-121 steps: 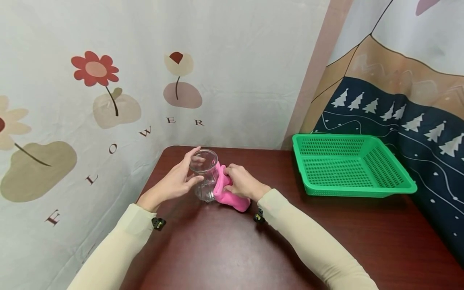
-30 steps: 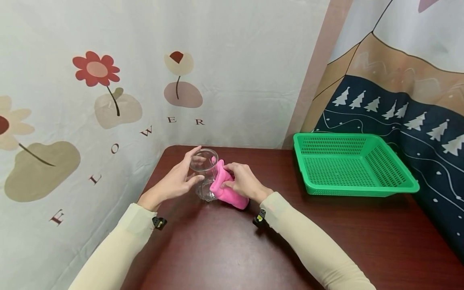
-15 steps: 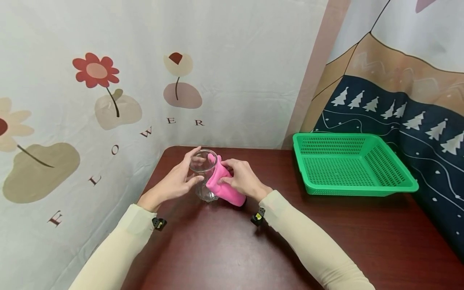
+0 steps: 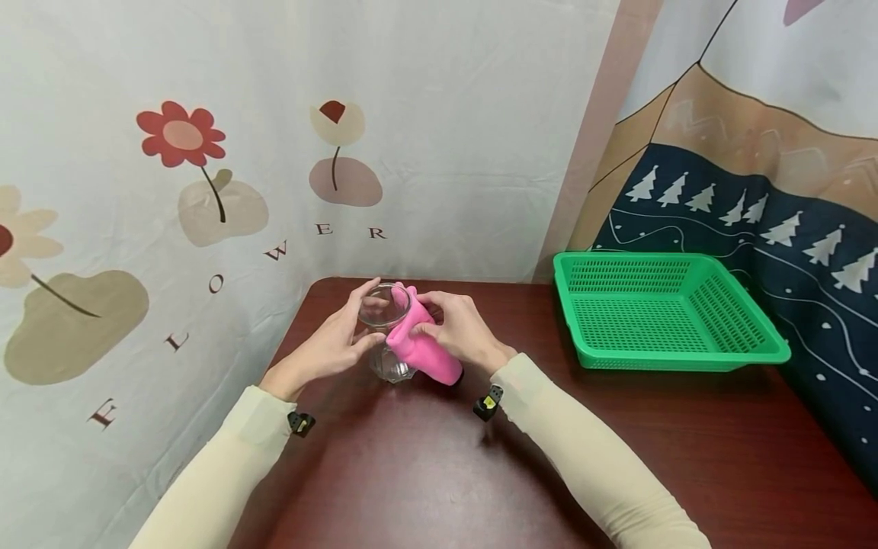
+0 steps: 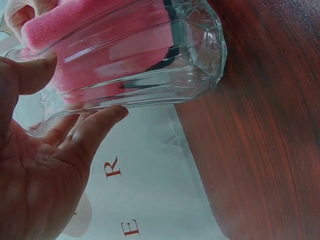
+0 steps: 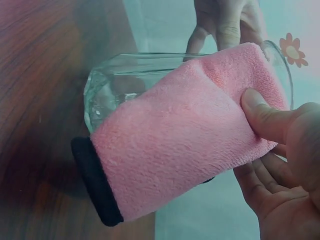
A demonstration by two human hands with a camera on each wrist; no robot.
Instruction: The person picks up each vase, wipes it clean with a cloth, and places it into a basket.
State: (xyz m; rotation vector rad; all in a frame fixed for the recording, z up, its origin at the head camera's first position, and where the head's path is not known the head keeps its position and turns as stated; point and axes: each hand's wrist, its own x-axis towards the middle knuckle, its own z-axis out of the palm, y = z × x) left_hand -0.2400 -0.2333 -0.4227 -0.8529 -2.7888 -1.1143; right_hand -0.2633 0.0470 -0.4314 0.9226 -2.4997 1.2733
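A clear glass vase (image 4: pixel 393 366) with a wide round rim and faceted sides stands upright on the brown table. My left hand (image 4: pixel 336 335) holds it from the left near the neck, thumb on the near side and fingers behind. In my right hand (image 4: pixel 459 328) is a folded pink cleaning cloth (image 6: pixel 170 135) with a dark border, pinched between thumb and fingers. The cloth lies against the vase's right side, its upper part reaching the rim. Through the glass (image 5: pixel 200 50), the left wrist view shows the cloth's pink face and dark edge.
A green plastic basket (image 4: pixel 686 362) with perforated walls stands at the table's back right. Behind the brown table (image 4: pixel 384 473) hangs a pale curtain (image 4: pixel 466 137) printed with flowers and letters, and a dark, tree-patterned one (image 4: pixel 775 282) hangs at the right.
My right hand has slid the pink cloth up the vase's right side toward the rim and slightly left. The left hand and the vase have stayed in place.
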